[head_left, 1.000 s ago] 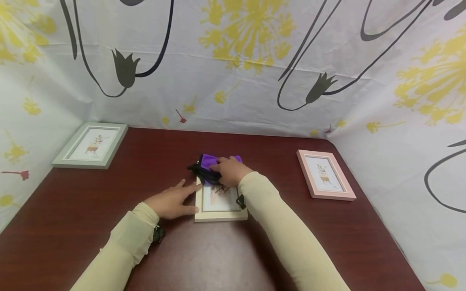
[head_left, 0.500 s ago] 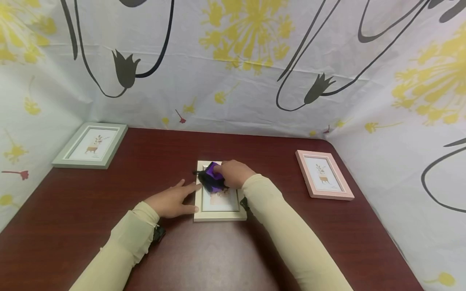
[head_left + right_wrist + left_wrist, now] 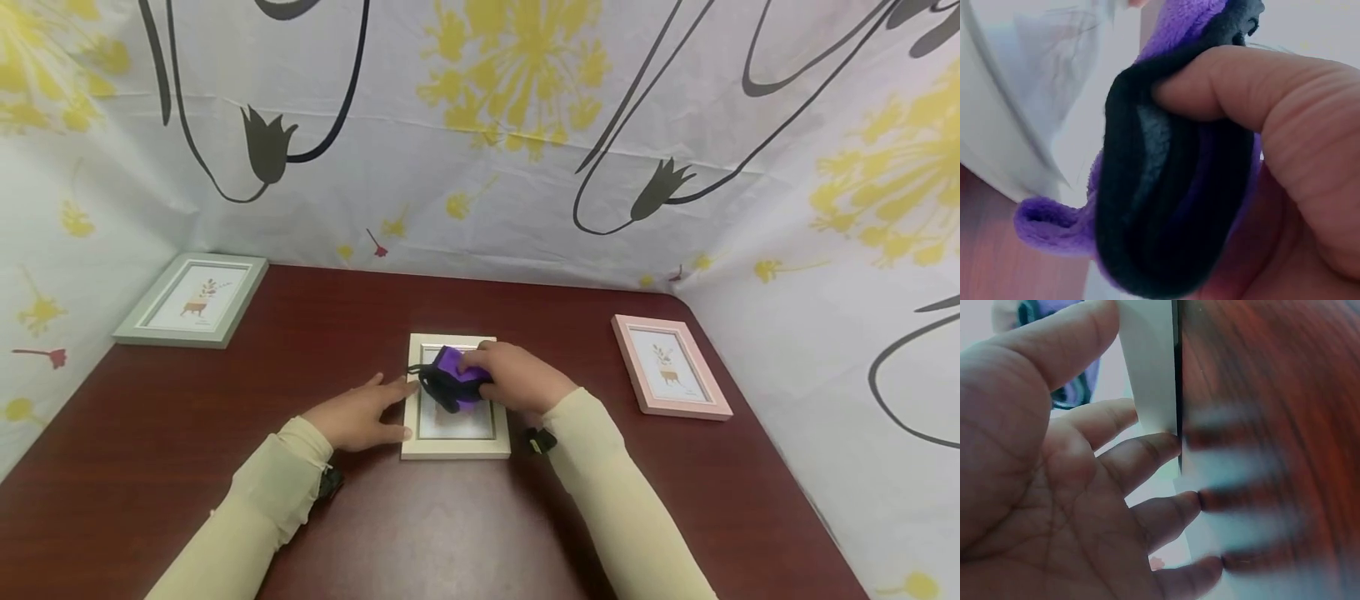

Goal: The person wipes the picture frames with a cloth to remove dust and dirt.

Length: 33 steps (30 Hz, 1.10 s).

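Observation:
A cream picture frame (image 3: 454,451) lies flat in the middle of the table, its picture partly covered. My left hand (image 3: 362,415) rests at the frame's left side, thumb and fingers spread along the border; the left wrist view shows several straight fingertips against the frame's edge (image 3: 1150,369). With my right hand (image 3: 522,380) I grip a bunched purple cloth (image 3: 452,363) with black edging over the upper part of the picture. In the right wrist view the thumb presses into the folded black edging (image 3: 1116,187), and purple fabric sticks out around it.
A pale green picture frame (image 3: 238,310) lies at the far left of the dark red wooden table (image 3: 322,308). At the right lies a pink picture frame (image 3: 634,368). Flower-printed white sheeting (image 3: 465,242) hangs around the back and sides.
My right hand has drawn the purple cloth from the frame's top border down onto the picture and slightly right, the cloth bunching up. My left hand has stayed at the frame's left side.

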Each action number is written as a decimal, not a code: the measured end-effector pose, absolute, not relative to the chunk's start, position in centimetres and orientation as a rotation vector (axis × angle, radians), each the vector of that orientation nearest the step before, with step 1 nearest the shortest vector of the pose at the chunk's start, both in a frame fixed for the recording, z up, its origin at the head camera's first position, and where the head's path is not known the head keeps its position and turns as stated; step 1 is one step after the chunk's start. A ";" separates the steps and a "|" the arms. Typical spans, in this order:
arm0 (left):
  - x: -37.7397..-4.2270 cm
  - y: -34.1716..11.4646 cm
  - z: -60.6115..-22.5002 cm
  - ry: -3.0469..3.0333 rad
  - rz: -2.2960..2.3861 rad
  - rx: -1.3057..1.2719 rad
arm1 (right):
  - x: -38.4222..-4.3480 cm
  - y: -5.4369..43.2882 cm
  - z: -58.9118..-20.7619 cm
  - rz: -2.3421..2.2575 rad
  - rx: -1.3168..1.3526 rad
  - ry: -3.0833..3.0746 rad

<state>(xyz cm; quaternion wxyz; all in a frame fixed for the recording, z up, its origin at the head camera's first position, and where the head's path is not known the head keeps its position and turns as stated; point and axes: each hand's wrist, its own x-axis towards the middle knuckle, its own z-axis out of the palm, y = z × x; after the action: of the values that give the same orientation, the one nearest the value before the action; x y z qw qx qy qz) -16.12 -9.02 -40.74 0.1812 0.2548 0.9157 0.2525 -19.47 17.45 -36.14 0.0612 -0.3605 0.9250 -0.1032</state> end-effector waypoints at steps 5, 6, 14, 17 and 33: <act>-17.2 -9.2 -40.7 2.595 0.695 0.725 | -16.7 17.5 -35.4 -0.314 -1.165 2.834; -17.4 -9.3 -40.7 2.594 0.693 0.717 | -16.2 17.3 -35.4 -0.301 -1.183 2.837; -18.6 -10.4 -40.8 2.602 0.685 0.614 | -12.8 15.7 -35.6 -0.146 -1.283 2.802; -18.5 -10.7 -40.9 2.606 0.686 0.581 | -12.1 15.2 -35.8 -0.122 -1.279 2.773; -18.5 -10.1 -41.0 2.609 0.770 0.724 | -14.3 18.4 -35.9 -0.400 -0.991 2.862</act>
<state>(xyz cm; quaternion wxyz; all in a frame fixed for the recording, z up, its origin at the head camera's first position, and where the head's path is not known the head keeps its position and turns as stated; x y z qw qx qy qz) -18.55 -10.06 -41.04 0.1627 0.2538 0.9145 0.2698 -14.30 18.40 -35.89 0.0433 -0.3241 0.9360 -0.1307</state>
